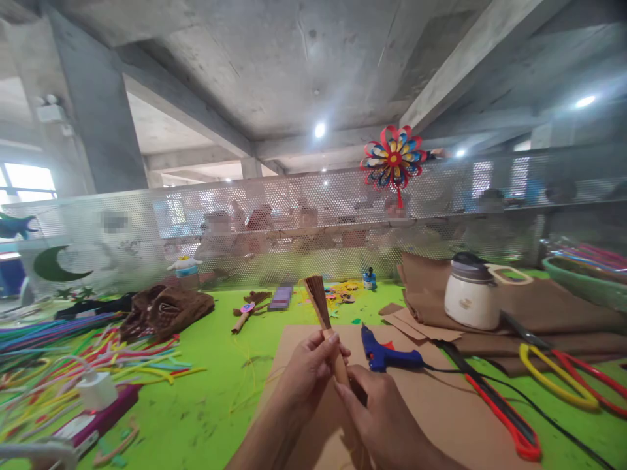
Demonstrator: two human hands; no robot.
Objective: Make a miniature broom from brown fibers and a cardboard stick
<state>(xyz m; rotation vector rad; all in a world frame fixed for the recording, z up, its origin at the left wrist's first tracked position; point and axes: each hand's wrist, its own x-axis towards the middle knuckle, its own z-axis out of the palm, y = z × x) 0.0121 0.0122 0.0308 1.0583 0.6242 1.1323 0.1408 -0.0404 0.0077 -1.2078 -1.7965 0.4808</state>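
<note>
Both hands hold a brown paper piece (319, 303), pleated and slightly fanned at its upper end, with a lighter tan wrap round its lower part. My left hand (311, 365) pinches it at the middle, just under the pleats. Lower down, my right hand (379, 405) has its fingers closed round the tan end. Beneath the hands lies a tan board (431, 418). A blue glue gun (392, 352) rests on the board, right of the hands. Farther back on the left is a similar fanned brown piece (249, 310) with a small round decoration.
Scissors (563, 378), a red-edged black tool (504, 411) and a cream kettle (470, 297) on brown sheets (578, 313) stand right. Colourful strips (147, 362), brown cloth (164, 310) and a purple power strip (100, 418) lie left. A perforated screen (294, 248) runs behind.
</note>
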